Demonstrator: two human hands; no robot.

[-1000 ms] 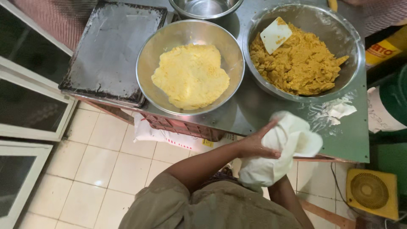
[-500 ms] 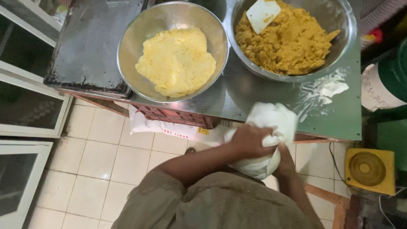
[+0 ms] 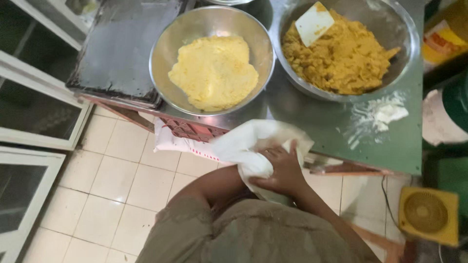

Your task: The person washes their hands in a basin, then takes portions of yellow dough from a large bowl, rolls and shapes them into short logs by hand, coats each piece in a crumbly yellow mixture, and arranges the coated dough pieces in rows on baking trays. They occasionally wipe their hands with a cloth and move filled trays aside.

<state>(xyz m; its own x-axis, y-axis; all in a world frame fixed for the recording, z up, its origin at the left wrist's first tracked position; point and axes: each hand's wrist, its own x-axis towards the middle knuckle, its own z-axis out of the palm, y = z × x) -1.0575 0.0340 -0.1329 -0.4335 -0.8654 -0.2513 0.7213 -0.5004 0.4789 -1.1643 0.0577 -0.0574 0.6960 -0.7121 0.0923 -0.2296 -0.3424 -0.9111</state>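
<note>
My right hand [image 3: 282, 170] is closed over a white cloth [image 3: 246, 141] at the near edge of the steel table [image 3: 302, 117]. My left forearm [image 3: 214, 182] runs into the cloth, which hides my left hand. Behind the cloth stands a steel bowl [image 3: 163, 48] holding flat pale yellow dough [image 3: 214, 70]. To its right, a larger steel bowl [image 3: 407, 44] holds a lumpy orange-brown mixture [image 3: 348, 58], with a white scraper [image 3: 314, 22] stuck in it.
A dark baking tray [image 3: 122, 44] lies on the table's left end. Spilled flour [image 3: 380, 114] marks the table at the right. A red crate [image 3: 190, 130] sits under the table edge. A yellow fan [image 3: 429, 214] stands on the tiled floor [image 3: 117, 180].
The cloth has dropped from above the table edge down toward my body. My right hand has come up and closed over it, and my left hand has gone inside the cloth.
</note>
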